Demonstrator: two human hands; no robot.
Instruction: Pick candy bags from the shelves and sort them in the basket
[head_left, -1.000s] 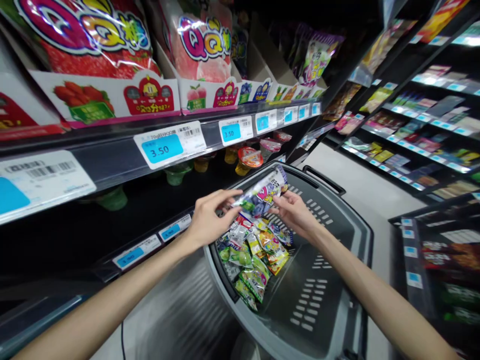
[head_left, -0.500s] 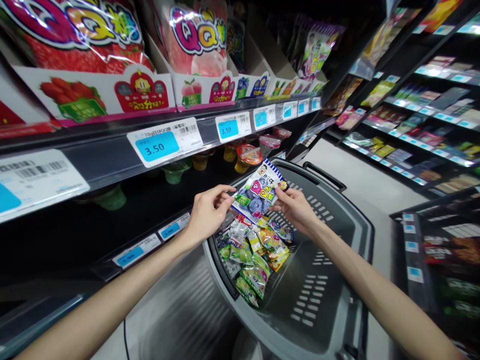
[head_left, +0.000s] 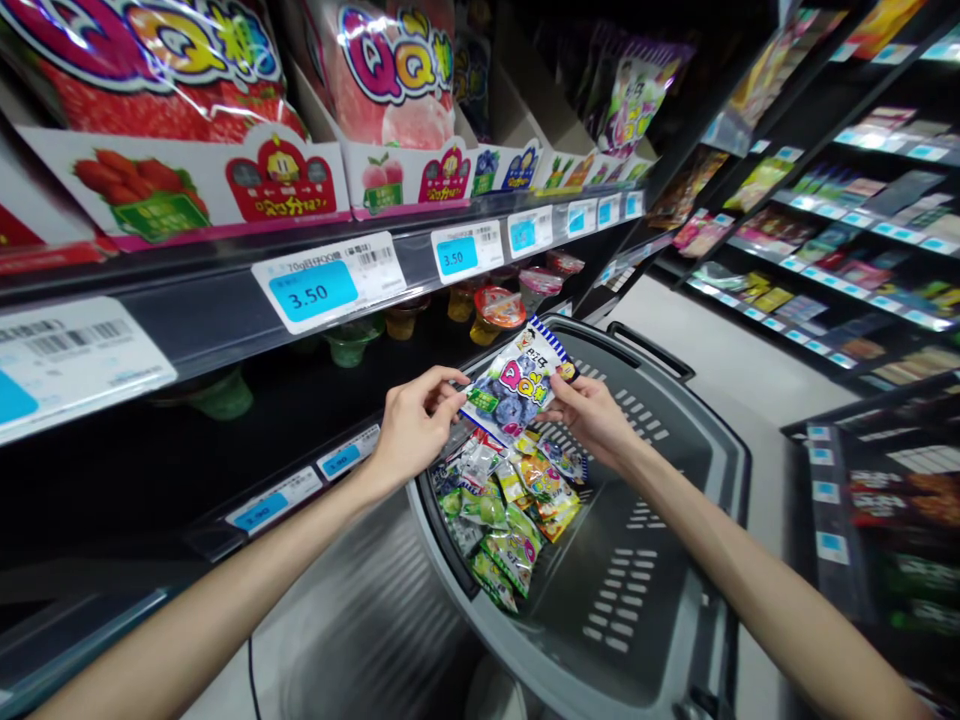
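Between my hands, over the basket, is a blueberry gummy candy bag (head_left: 514,385) with a blue-striped top edge. My left hand (head_left: 420,418) pinches its left edge between thumb and fingers. On the opposite edge my right hand (head_left: 589,415) grips it, thumb on the front. Beneath it, the grey shopping basket (head_left: 720,560) holds several small candy bags (head_left: 514,550) in green, yellow and blue, heaped at its left side. Part of the heap is hidden by the held bag.
On the left, a shelf (head_left: 217,345) with price tags carries boxes of large strawberry gummy bags (head_left: 172,80) and peach gummy bags (head_left: 401,75). Jelly cups (head_left: 497,312) stand on the level below. Across the aisle are stocked shelves (head_left: 862,230); the floor (head_left: 720,350) shows between.
Almost nothing differs. Both hands keep hold of the blueberry gummy candy bag over the basket, and the view has shifted very slightly.
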